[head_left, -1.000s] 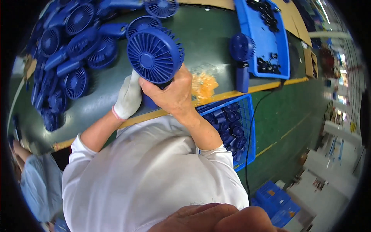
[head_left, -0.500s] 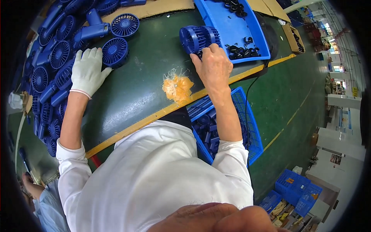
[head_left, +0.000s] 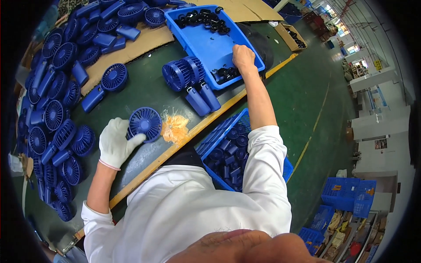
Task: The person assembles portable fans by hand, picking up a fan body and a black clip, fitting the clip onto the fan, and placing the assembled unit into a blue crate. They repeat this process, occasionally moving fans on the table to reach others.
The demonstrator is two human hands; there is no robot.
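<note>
Holding a blue handheld fan by the left side of its round head, using the white-gloved left hand. Grasping the rim with bent fingers and thumb, hence showing a loaded left grip. Locating this fan over the near part of the dark green counter, just left of an orange patch; not revealing its handle.

Showing the bare right hand at the right side of a blue tray, with knuckles upward and fingers curled. Concealing the fingertips, so not permitting any finding on contents of the right grip.

Noting black parts gathering at the tray's far end, with others in the near corner. Recording two more blue fans lying close together just beside the tray's left wall, with handles pointing toward the counter's yellow edge. Listing heaped blue fans along the left, partly on a cardboard sheet. Observing a blue crate below the counter's edge, containing dark blue pieces.
</note>
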